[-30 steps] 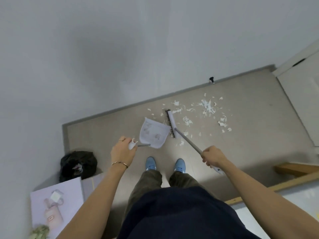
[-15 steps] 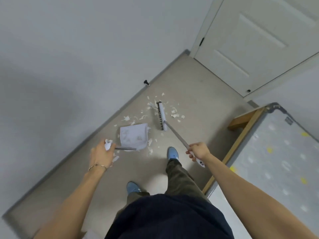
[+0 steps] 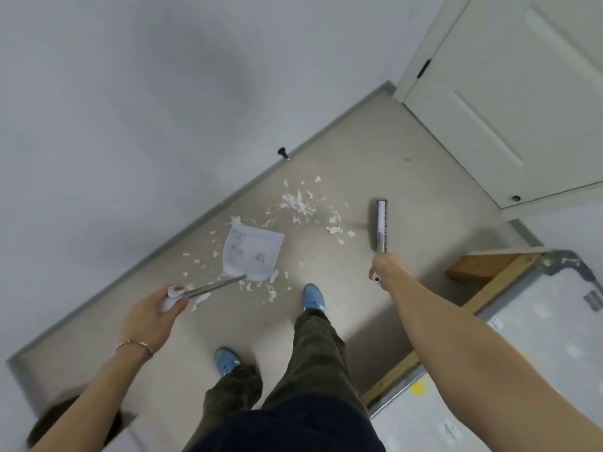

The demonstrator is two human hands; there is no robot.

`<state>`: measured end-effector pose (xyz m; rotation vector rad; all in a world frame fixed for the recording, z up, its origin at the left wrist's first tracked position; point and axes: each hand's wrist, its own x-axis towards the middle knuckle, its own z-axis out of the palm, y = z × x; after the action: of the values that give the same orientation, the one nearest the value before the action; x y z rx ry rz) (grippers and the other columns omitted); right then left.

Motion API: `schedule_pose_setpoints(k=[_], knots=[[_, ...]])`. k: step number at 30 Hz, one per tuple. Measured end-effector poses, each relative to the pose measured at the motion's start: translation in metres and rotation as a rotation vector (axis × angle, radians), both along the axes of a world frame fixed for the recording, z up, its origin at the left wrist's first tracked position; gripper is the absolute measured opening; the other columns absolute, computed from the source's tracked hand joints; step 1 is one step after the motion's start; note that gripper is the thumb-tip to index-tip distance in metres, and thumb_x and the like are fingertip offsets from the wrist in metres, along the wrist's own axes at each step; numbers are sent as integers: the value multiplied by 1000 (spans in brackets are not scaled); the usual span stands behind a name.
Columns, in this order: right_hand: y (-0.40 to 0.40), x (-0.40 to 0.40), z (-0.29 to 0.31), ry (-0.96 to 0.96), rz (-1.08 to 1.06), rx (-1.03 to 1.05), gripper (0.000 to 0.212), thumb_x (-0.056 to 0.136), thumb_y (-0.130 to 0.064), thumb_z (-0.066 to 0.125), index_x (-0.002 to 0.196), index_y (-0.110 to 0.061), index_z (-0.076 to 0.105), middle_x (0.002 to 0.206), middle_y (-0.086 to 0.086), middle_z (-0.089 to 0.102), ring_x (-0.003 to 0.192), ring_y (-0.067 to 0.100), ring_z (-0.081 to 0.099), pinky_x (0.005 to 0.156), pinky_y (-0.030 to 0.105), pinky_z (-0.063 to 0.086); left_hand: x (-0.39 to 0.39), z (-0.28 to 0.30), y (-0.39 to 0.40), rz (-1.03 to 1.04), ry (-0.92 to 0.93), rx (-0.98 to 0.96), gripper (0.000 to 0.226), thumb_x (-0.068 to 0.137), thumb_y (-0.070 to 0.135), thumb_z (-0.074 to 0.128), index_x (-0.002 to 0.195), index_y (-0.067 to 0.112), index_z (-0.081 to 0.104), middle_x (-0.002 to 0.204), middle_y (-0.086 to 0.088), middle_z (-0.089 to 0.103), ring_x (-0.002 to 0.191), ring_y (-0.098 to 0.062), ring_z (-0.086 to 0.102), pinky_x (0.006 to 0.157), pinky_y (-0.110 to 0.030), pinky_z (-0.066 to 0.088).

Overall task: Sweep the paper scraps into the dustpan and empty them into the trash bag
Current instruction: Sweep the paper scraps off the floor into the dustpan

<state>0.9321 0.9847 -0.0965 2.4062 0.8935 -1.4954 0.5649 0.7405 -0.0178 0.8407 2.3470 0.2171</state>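
Right hand (image 3: 385, 267) is wrapped tight around the near end of the broom handle, with the brush head (image 3: 381, 225) standing ahead of it, bristles toward the paper scraps (image 3: 298, 203). Left hand (image 3: 153, 316) is clenched on the white grip of the dustpan (image 3: 253, 252), whose pale pan lies ahead and to the right of that hand at the end of a thin metal stem. A few scraps look to be lying in the pan; most lie beyond its lip, and more are scattered around it and back toward the left hand.

Such torn paper is probably featherlight and limp, so a hard stroke may flick it past the pan; short, low pulls should suit better. Both tools seem light and stiff, best held where they are held now. A dark shape behind the left arm, possibly the trash bag, is too blurred to tell.
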Motion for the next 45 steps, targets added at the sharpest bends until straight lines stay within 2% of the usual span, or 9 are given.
schedule_pose_setpoints(k=[7,11,13,17,26,30,34,39,45], knots=[[-4,-33,-35,-5,84,-48,28,93,-9,42,107,8,60,72,18,65,45,25,57,37,22,40,20,-9,4,-17,22,-74,4,87,29,64,89,27,66,70,-5,64,65,-25,57,58,-33,43],[-51,-48,-32,29,148,-58,30,89,-14,47,112,4,57,98,21,69,81,33,70,58,32,52,19,-11,-5,30,32,-55,3,87,29,64,85,27,65,71,-8,65,66,-28,57,60,-36,45],[-71,-50,-21,30,185,-82,25,93,-14,49,110,2,56,103,20,68,84,32,69,52,28,49,15,-13,-12,39,25,-33,4,87,29,64,85,26,65,71,-9,65,66,-29,58,61,-37,46],[-87,-33,0,-32,226,-77,18,96,-10,52,103,3,63,94,17,70,56,21,62,34,20,39,10,-17,-26,79,0,-15,7,88,27,65,91,21,67,75,-14,65,69,-34,58,65,-40,47],[20,-53,8,-56,368,117,31,87,-4,43,85,10,70,58,16,63,38,25,54,33,21,40,22,-11,-40,256,-17,-6,13,89,25,63,97,16,66,72,-9,62,66,-28,55,63,-31,39],[99,-95,-16,-81,573,57,27,90,-3,49,72,8,65,64,14,59,64,32,60,63,36,53,31,-6,-50,319,-25,-4,12,90,24,61,96,14,64,71,-6,61,64,-24,56,64,-29,39],[132,-121,-58,-77,614,58,26,92,-6,46,108,8,62,57,11,55,51,26,53,45,27,40,40,-6,-54,403,15,7,13,89,22,62,98,13,65,72,-8,62,66,-26,58,64,-30,41],[119,-149,-69,-72,822,49,30,93,-1,45,63,4,51,58,12,54,59,29,59,61,37,54,44,-10,-57,424,40,-31,13,89,27,63,98,18,65,70,-5,63,66,-25,59,64,-35,49],[93,-152,-68,-64,964,59,29,90,1,47,62,-2,50,62,7,51,75,28,61,50,25,41,40,-6,-58,399,44,-20,11,88,24,64,97,18,66,70,-5,63,64,-22,58,60,-28,44]])
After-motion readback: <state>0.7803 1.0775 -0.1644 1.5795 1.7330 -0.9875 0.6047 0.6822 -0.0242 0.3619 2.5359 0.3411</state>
